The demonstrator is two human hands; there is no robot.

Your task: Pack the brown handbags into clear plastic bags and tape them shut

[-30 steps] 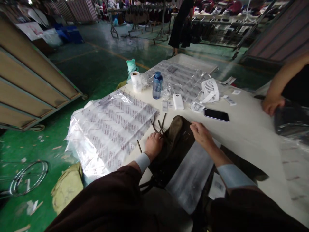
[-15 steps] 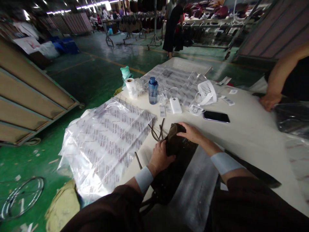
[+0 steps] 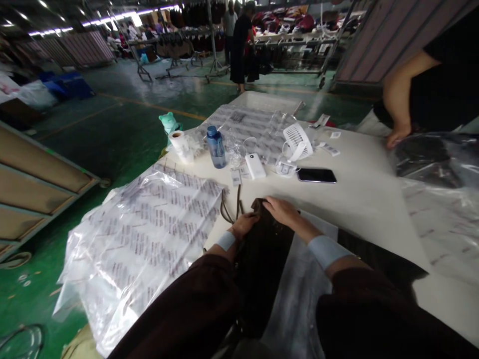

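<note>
A dark brown garment (image 3: 262,249) with drawstrings (image 3: 229,207) lies on the white table (image 3: 359,199) in front of me, partly under a clear plastic sheet (image 3: 299,289). My left hand (image 3: 244,224) grips the garment's far left edge, fingers curled. My right hand (image 3: 281,212) presses on the garment's far end, fingers bent over the folded edge. Both hands sit close together at the top of the garment.
A stack of printed clear bags (image 3: 149,234) hangs over the table's left side. A blue bottle (image 3: 216,146), tape roll (image 3: 179,144), white power bank (image 3: 255,165), small white fan (image 3: 297,142) and black phone (image 3: 316,175) stand beyond. Another person's arm (image 3: 398,109) works at the right.
The folded-up end of the garment has been pressed down flat. My hands have drawn closer together at its far edge, and my view has tilted up and left.
</note>
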